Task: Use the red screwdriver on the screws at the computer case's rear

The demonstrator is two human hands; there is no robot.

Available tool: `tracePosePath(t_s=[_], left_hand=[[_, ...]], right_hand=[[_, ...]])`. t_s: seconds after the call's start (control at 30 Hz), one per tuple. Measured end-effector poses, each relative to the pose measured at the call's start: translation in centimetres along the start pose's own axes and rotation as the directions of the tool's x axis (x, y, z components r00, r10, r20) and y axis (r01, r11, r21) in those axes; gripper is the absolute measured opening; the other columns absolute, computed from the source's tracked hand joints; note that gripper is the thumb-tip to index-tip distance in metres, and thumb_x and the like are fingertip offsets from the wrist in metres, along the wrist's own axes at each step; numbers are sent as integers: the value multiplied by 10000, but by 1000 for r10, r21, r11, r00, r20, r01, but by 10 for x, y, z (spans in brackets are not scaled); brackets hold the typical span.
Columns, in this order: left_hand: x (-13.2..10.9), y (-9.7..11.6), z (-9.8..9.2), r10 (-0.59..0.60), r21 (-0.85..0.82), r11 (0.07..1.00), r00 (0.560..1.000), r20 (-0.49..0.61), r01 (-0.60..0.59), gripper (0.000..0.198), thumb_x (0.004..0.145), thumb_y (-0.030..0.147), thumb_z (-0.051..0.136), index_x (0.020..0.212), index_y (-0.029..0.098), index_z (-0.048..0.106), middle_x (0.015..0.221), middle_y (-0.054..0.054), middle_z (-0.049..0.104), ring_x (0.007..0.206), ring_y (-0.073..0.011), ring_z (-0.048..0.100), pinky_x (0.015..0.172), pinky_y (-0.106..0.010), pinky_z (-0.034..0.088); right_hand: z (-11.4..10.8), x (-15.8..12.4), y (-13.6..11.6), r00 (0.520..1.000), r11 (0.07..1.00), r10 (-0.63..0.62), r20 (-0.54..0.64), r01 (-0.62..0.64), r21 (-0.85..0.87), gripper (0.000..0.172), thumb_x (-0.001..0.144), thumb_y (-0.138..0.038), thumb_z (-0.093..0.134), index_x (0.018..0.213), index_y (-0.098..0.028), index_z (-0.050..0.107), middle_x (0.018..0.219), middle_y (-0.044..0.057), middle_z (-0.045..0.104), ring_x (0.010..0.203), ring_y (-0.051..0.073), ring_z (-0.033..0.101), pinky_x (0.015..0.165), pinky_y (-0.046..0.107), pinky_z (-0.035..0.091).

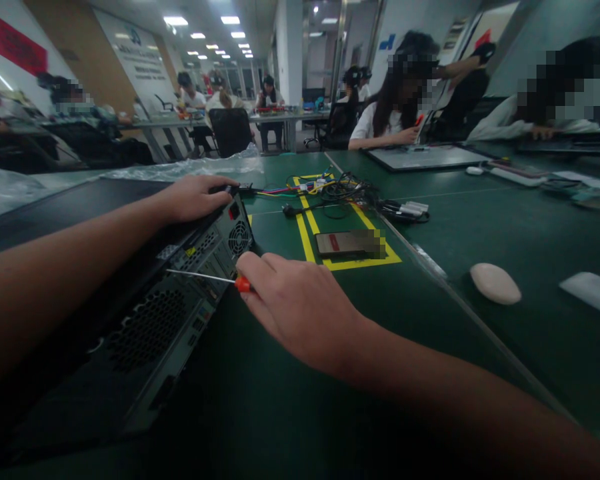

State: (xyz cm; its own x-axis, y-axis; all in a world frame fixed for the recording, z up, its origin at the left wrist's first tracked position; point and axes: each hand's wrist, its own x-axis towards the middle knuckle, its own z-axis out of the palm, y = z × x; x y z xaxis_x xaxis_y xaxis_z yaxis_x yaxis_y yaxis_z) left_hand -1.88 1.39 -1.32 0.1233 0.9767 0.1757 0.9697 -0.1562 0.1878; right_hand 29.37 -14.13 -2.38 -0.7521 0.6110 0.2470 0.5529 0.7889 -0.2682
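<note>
We note computer case on green table, left of us, rear panel exposed. Our left hand rests on case top near rear edge, fingers extended, grasping nothing. Our right hand curled closed round screwdriver, orange handle; shaft reaches rear panel, contact unclear. Phone beyond, partly over yellow tape.
</note>
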Motion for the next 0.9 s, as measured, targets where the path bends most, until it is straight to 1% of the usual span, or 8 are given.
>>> tracePosePath(t_s=[0.17,0.27,0.47,0.6,0.67,0.73,0.8,0.9], left_hand=[[1,0,-1,-4,-5,1000,1000,2,4,781,976,658,604,1657,328,795,1537,-82,850,1403,-479,763,1239,-576,585],[2,0,-1,16,2,1000,1000,20,-16,782,984,653,580,1664,330,787,1539,-85,846,1383,-464,772,1233,-565,582],[4,1,-1,59,8,998,998,39,-59,795,990,678,545,1655,318,789,1499,-101,854,1358,-424,779,1205,-513,577],[4,3,0,57,9,998,997,46,-58,813,990,667,531,1662,283,779,1500,-126,847,1351,-439,782,1210,-523,563],[5,5,0,49,3,999,998,48,-49,811,987,660,533,1661,283,780,1488,-134,849,1339,-443,789,1201,-534,566],[5,6,0,55,9,998,997,47,-55,810,985,649,527,1668,290,775,1490,-131,850,1367,-442,778,1206,-541,563],[6,6,0,73,23,997,996,47,-75,813,989,639,516,1681,291,765,1521,-129,841,1421,-436,751,1232,-547,549],[4,8,-1,91,53,994,995,47,-94,823,1003,640,493,1686,266,758,1581,-152,812,1472,-435,722,1269,-564,519]], right_hand=[[2,1,-1,998,999,48,39,-48,-11,286,1275,-290,485,1498,-251,660,1159,77,830,924,243,766,667,343,321],[8,1,2,996,997,72,61,-74,34,267,1252,-363,572,1465,-230,665,1190,90,856,946,242,772,691,338,361],[29,-1,13,984,982,115,137,-134,134,304,1233,-465,568,1307,-202,700,1068,80,838,867,222,708,723,348,383],[46,-11,25,961,945,187,206,-233,228,237,1198,-423,586,1226,-209,684,1039,55,786,859,199,654,745,335,393],[56,-21,35,934,881,266,238,-336,334,146,1157,-359,620,1187,-222,660,965,5,723,814,181,628,744,318,410],[65,-31,46,920,852,321,223,-384,357,54,1109,-280,639,1088,-234,619,898,-27,657,787,171,610,734,306,420],[74,-39,55,913,828,364,187,-409,384,59,1099,-211,593,1049,-240,584,890,-31,634,798,167,624,747,298,454],[81,-46,63,911,816,400,99,-404,413,67,1138,-213,542,1091,-234,586,967,-4,656,848,177,635,781,313,481]])
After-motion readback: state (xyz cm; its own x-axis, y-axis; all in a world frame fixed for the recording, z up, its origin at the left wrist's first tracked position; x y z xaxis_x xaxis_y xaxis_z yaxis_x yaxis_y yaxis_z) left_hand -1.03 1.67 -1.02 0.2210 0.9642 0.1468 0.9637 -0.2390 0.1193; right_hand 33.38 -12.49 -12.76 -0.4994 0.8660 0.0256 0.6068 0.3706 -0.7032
